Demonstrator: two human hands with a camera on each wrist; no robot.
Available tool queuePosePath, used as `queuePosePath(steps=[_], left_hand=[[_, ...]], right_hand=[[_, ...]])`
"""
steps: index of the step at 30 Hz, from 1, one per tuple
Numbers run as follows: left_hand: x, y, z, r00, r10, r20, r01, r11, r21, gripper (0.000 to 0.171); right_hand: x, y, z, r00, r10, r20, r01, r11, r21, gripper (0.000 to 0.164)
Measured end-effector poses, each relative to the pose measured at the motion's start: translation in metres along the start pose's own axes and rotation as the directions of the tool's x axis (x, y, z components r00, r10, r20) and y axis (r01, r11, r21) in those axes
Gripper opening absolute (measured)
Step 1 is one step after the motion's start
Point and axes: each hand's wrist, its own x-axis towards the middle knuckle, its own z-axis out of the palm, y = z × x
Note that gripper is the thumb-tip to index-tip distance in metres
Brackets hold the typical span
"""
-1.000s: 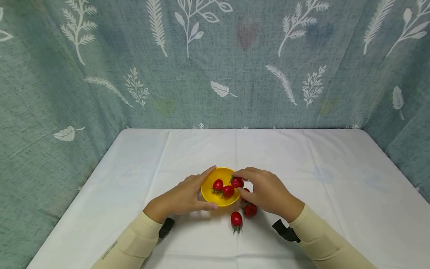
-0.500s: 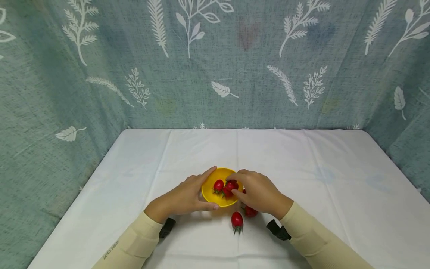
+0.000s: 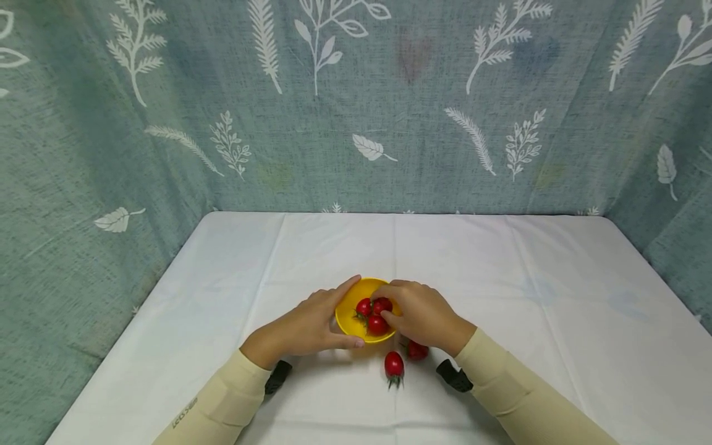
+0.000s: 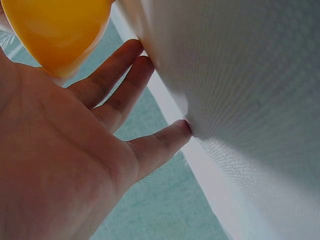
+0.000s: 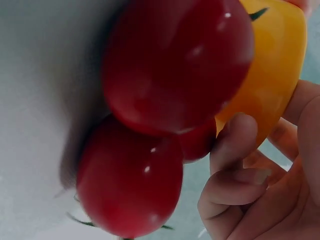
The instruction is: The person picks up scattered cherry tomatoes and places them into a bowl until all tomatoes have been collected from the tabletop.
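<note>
A small yellow bowl (image 3: 347,318) sits on the table, steadied by my left hand (image 3: 306,322) with thumb and forefinger around its near-left rim. In the left wrist view the other fingers of this hand stretch out with their tips at the tablecloth. Inside the bowl lie a cherry tomato (image 3: 364,308) on the left and a cherry tomato (image 3: 377,325) at the front. My right hand (image 3: 425,314) reaches over the right rim and pinches a third cherry tomato (image 3: 381,305) between thumb and fingers, low in the bowl.
On the white tablecloth (image 3: 311,247), a cherry tomato (image 3: 394,364) lies in front of the bowl and another cherry tomato (image 3: 416,350) beside it. The right wrist view shows a third cherry tomato (image 5: 197,144) behind two larger-looking ones. A patterned green curtain (image 3: 367,111) surrounds the table.
My right hand has moved left over the rim, carrying its cherry tomato from the bowl's right edge down among the two inside. The left hand keeps its place on the bowl.
</note>
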Motion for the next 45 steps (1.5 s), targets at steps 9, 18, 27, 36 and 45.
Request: queuePosePath(steps=[9, 18, 27, 36, 45], left_hand=[[0.0, 0.0, 0.0, 1.0, -0.022, 0.008, 0.022, 1.0, 0.007, 0.109], [-0.001, 0.0, -0.001, 1.0, -0.018, 0.003, 0.018, 1.0, 0.0, 0.108], [-0.001, 0.002, -0.002, 0.999, -0.041, 0.008, 0.041, 0.999, 0.006, 0.109], [0.0, 0.002, -0.001, 1.0, -0.018, 0.005, 0.018, 1.0, 0.001, 0.11], [-0.001, 0.001, -0.001, 1.0, -0.025, -0.003, 0.025, 1.0, 0.01, 0.109]], right_hand=[[0.006, -0.001, 0.0, 0.997, 0.04, 0.069, -0.043, 0.998, 0.041, 0.028], [0.013, 0.002, 0.002, 0.989, 0.081, 0.122, -0.088, 0.995, 0.055, 0.021], [0.014, 0.002, 0.002, 0.99, 0.074, 0.121, -0.08, 0.996, 0.044, 0.023], [0.006, 0.003, -0.006, 0.998, 0.042, 0.051, -0.044, 0.998, 0.037, 0.028], [0.0, 0.006, -0.016, 0.996, -0.007, -0.09, 0.012, 0.998, 0.058, 0.027]])
